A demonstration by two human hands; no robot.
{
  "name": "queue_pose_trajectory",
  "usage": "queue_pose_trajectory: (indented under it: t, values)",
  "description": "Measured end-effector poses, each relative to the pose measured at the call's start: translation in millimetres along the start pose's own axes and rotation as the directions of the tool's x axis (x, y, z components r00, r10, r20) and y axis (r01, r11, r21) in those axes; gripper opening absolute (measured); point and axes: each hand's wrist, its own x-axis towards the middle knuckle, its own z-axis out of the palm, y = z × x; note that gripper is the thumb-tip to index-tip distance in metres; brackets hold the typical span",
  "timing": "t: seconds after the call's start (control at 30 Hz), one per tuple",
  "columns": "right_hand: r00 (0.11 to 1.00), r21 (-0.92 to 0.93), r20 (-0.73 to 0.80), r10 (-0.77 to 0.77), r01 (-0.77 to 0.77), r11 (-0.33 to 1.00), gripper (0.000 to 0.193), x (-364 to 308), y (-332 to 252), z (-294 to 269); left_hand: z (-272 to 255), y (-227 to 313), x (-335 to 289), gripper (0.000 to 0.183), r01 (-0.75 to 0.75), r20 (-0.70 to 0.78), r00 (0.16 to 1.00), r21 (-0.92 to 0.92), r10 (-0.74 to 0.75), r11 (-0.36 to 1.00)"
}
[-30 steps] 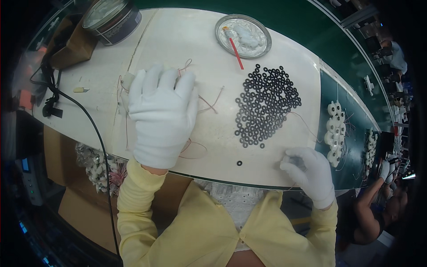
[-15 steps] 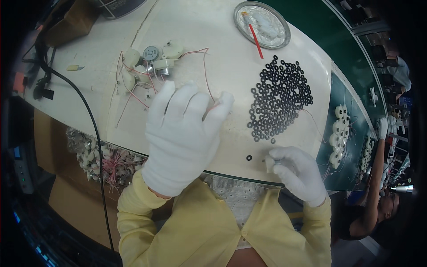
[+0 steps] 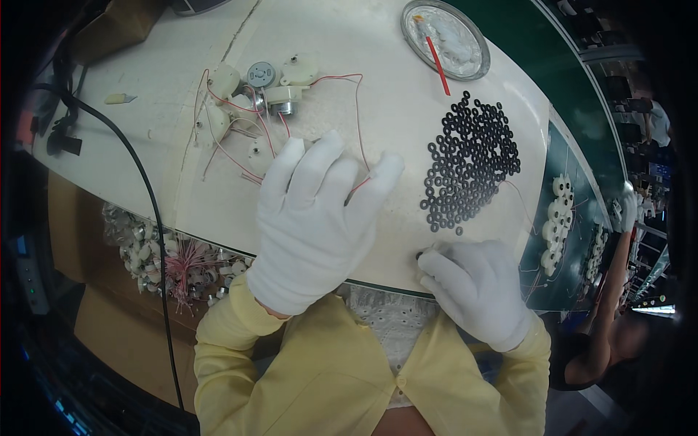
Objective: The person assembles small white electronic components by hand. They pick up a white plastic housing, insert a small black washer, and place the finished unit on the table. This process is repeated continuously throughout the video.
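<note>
My gloved left hand (image 3: 320, 211) rests on the white table with its fingers apart. A thin red wire (image 3: 360, 116) runs down to the gap between its thumb and forefinger. Whatever lies under the palm is hidden. Just beyond the fingertips sits a cluster of small cream-and-metal motors (image 3: 283, 94) with red and white leads. My gloved right hand (image 3: 476, 287) is closed low over the table near its front edge. A dark bit of a black ring (image 3: 419, 255) shows at its fingertips. The small motor in this hand is now covered by the fingers.
Many black rings (image 3: 472, 160) lie spread ahead of my right hand. Behind them stands a round metal dish (image 3: 476, 67) with a red stick (image 3: 438, 67). Cream motors (image 3: 558, 225) line the green mat at right. A black cable (image 3: 149, 174) crosses the left, above a box of motors.
My right hand has moved left over the lone black ring, turning so its fingers cover the motor. My left hand stays spread in nearly the same spot. The whole view has shifted slightly.
</note>
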Motion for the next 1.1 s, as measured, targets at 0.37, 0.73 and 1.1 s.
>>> queue_pose_trajectory:
  t: [0.37, 0.73, 1.1]
  values:
    - [0.979, -0.19, 0.146, 0.142, -0.113, 0.975, 0.035, -34.2, 23.0, -33.9, -13.8, 1.7, 0.3, 0.054, 0.01, 0.102, 0.995, -0.041, -0.005, 0.999]
    - [0.936, 0.109, -0.003, 0.351, -0.349, 0.931, 0.025, -48.8, 40.2, -13.6, -16.0, 0.8, 3.6, 0.053, -0.015, 0.143, 0.99, -0.017, 0.018, 1.0]
    - [0.742, -0.012, -0.176, 0.647, -0.659, 0.752, 0.039, -107.3, 39.2, -14.2, -17.8, 1.9, 2.6, 0.055, -0.046, 0.206, 0.978, 0.013, 0.043, 0.999]
